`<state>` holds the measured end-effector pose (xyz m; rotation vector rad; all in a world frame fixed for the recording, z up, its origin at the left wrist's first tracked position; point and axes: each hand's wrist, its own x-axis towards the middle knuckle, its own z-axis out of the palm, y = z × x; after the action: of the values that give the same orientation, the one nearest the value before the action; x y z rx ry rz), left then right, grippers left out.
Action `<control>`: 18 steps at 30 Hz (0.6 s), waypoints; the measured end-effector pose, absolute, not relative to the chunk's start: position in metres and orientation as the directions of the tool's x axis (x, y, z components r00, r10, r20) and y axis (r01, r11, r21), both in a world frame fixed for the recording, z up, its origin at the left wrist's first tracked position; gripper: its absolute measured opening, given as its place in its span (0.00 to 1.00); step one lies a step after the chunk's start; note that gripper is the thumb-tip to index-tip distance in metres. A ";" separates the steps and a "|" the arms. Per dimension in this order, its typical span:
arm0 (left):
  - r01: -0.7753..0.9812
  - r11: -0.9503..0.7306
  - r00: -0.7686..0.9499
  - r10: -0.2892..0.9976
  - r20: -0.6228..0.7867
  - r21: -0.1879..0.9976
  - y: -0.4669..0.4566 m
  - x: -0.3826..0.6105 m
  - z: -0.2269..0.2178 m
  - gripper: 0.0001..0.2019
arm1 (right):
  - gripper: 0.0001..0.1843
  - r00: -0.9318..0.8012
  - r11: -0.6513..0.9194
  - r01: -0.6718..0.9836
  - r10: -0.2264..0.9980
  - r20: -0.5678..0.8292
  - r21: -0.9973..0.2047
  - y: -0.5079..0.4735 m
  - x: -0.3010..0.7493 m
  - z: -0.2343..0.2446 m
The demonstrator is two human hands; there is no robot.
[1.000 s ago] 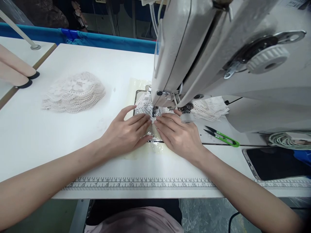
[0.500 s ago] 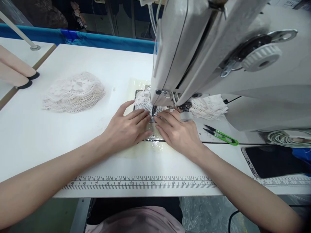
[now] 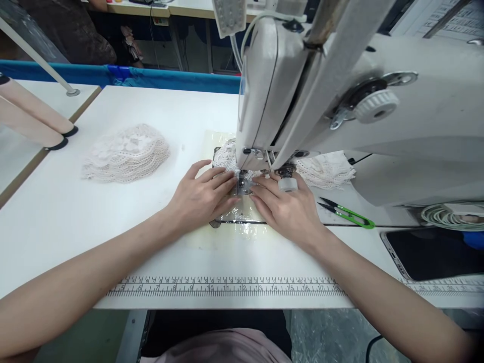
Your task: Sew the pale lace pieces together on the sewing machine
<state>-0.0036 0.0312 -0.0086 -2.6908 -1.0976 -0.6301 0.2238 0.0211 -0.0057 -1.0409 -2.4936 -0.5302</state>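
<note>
My left hand point(image 3: 202, 196) lies flat with fingers spread, its fingertips on white lace point(image 3: 226, 155) just left of the presser foot point(image 3: 241, 179). From the other side, my right hand point(image 3: 287, 214) rests palm down with fingers stretched toward the foot; the round knob of the sewing machine point(image 3: 260, 101) hides part of it. The lace runs behind the foot, under the machine head, which covers much of it. A bare strip of metal plate shows between my hands. More white lace point(image 3: 325, 170) lies to the right, beyond my right hand.
A stack of lace pieces point(image 3: 126, 156) sits at left. Green-handled thread snips point(image 3: 350, 216), a phone point(image 3: 434, 254) and coiled cable point(image 3: 454, 214) are at right. A printed ruler point(image 3: 227, 287) lines the front edge. Two pale, black-tipped cylinders point(image 3: 38, 118) jut in from the left.
The view has tilted up slightly. The lace's near edge has shifted away from me, baring more plate around the foot. My hands have drawn slightly apart.
</note>
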 end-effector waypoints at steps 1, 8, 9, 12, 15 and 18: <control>0.707 -0.707 0.635 0.639 0.434 0.007 0.032 -0.005 -0.009 0.17 | 0.13 -0.650 0.652 0.733 0.584 0.487 0.197 0.021 0.224 -0.005; 0.741 -0.659 0.645 0.644 0.411 -0.131 0.031 -0.008 -0.007 0.17 | 0.13 -0.633 0.622 0.751 0.587 0.504 0.220 0.021 0.222 -0.003; 0.740 -0.651 0.653 0.635 0.413 -0.170 0.026 -0.007 -0.005 0.15 | 0.13 -0.633 0.626 0.750 0.589 0.502 0.213 0.021 0.223 -0.003; 0.658 -0.742 0.721 0.569 0.395 -0.132 0.007 -0.001 0.003 0.11 | 0.14 -0.634 0.644 0.743 0.592 0.497 0.180 0.021 0.224 -0.002; 0.467 -0.884 0.792 0.421 0.443 0.005 -0.003 0.000 0.008 0.14 | 0.13 -0.629 0.654 0.739 0.583 0.514 0.162 0.020 0.225 -0.002; 0.617 -0.786 0.701 0.565 0.435 0.027 0.003 -0.007 0.009 0.14 | 0.13 -0.614 0.663 0.740 0.596 0.518 0.115 0.019 0.225 -0.003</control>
<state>-0.0065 0.0031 0.0088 -2.7846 -0.9724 -0.6522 0.2255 0.0192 -0.0033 -1.0420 -2.4395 -0.4434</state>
